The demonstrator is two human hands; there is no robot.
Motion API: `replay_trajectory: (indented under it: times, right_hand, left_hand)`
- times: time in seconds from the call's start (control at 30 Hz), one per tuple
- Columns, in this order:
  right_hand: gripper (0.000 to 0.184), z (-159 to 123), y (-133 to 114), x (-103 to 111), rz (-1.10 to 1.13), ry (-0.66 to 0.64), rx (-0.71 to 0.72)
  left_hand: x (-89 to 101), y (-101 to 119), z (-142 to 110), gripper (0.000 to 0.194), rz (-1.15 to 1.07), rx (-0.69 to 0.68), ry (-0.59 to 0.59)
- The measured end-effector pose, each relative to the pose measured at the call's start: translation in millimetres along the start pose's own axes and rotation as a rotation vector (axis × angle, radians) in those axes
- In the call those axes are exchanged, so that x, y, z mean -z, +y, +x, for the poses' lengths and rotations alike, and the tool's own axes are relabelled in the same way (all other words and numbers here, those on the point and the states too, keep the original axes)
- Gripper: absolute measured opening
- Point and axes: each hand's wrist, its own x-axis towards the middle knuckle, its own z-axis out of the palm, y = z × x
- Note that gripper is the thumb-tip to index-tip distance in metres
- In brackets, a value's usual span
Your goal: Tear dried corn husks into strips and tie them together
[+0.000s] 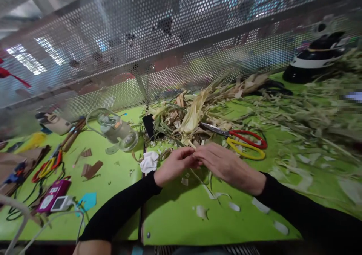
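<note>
My left hand [175, 165] and my right hand [226, 166] meet fingertip to fingertip above the green table, fingers closed in a pinch. A thin pale strip of corn husk [204, 185] trails out below them; its upper part is hidden by my fingers. Just beyond the hands lies a heap of dried corn husks [195, 113], pale yellow to brown. Scissors [236, 136] with one red and one yellow handle lie partly open behind my right hand, blades toward the heap. A crumpled white tissue [149, 161] sits beside my left wrist.
A perforated metal screen [169, 40] rises along the table's back. At left stand a glass jug [115, 129], another pair of scissors [49, 166] and a purple device [53, 195] with cables. Husk scraps [311, 142] spread right, near a black-and-white appliance [313, 59].
</note>
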Motion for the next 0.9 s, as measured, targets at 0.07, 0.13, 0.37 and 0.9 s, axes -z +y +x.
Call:
replay_trajectory:
  times: [0.07, 0.13, 0.37, 0.9]
  right_hand:
    - [0.025, -2.8, 1.3, -2.0, 0.0, -0.007, -0.025]
    - [0.024, -5.4, 2.9, -3.1, 0.006, 0.001, -0.091]
    - [0.01, -7.6, -1.3, -6.7, 0.071, 0.049, -0.27]
    - [0.009, -3.7, -14.7, -12.3, 0.248, 0.065, -0.599]
  left_hand:
    - [2.3, -3.4, 2.2, 0.054, -0.012, 0.024, 0.003]
    - [3.6, -4.4, 3.0, 0.055, -0.021, 0.047, 0.003]
    - [-1.8, -2.4, -2.4, 0.057, -0.015, 0.08, 0.028]
    - [-10.6, -4.3, -5.2, 0.049, 0.035, 0.02, 0.068]
